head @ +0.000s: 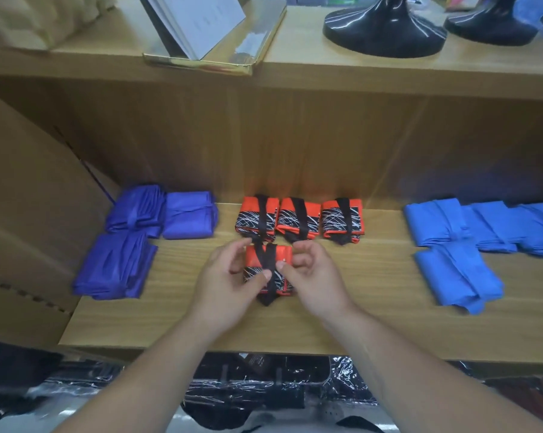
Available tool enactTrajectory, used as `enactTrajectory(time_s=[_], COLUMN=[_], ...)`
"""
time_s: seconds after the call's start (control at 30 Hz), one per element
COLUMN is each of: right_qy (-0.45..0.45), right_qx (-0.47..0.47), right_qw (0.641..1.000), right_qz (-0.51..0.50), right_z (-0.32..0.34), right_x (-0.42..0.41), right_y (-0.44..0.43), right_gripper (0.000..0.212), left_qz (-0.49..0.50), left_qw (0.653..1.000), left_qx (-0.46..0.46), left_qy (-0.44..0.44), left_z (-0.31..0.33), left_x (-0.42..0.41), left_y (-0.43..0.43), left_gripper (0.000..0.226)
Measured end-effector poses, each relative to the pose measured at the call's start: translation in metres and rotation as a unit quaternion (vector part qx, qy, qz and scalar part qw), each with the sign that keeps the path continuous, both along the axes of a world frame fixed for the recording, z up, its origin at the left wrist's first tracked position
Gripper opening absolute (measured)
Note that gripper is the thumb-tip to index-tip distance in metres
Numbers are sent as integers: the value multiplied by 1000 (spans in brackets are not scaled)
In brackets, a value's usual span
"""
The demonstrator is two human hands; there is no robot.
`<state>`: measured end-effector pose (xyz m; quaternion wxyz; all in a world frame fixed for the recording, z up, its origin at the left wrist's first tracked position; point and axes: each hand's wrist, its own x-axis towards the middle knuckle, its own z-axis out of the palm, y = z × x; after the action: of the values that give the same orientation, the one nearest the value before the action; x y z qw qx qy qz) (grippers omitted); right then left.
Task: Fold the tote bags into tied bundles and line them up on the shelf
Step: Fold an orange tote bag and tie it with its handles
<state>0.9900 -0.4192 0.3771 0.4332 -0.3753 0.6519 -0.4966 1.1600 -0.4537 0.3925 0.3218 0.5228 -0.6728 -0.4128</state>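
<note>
Orange bundle [264,260] between both hands [229,278]

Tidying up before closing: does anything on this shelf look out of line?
The front purple bundle and front blue bundle lie slanted against those behind. One orange bundle sits before its row, held by the left hand and right hand.
</note>
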Motion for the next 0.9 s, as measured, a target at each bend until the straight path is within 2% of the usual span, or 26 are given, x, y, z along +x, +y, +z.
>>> enactTrajectory(time_s=[0.1,0.17,0.23,0.33,0.4,0.5,0.67,0.73,0.8,0.9], right_qy=[29,56,98,129,141,176,230,266,353,437], right_qx=[14,19,21,16,22,24,13,3,-25,3], right_qw=[999,998,995,991,989,983,972,961,931,894], right_qz=[-1,1,6,17,35,34,51,81,91,102], right_z=[-6,-8,-9,-10,-8,-7,-7,-4,-4,-4], right_x=[9,13,13,4,-1,-4,-4,-8,-18,-42], right_y=[-15,-22,-27,-28,-28,-30,-29,-21,-9,14], right_gripper=[30,23,20,27,29,17,12,16,20,29], left_qz=[-61,-62,-54,-73,-86,-96,-105,-103,-97,-77], left_qw=[994,992,992,987,980,962,937,935,939,944], left_qx=[-56,-67,-65,-88,-93,-113,-146,-158,-160,-175], left_qy=[-66,-90,-92,-114,-155,-229,-301,-302,-290,-267], left_z=[-12,-19,-21,-21,-19,-19,-20,-22,-22,-20], left_x=[15,21,24,24,22,21,21,21,21,17], left_y=[2,1,-2,-8,-12,-15,-15,-13,-11,-9], left_gripper=[68,71,68,56,51,47,51,53,53,54])
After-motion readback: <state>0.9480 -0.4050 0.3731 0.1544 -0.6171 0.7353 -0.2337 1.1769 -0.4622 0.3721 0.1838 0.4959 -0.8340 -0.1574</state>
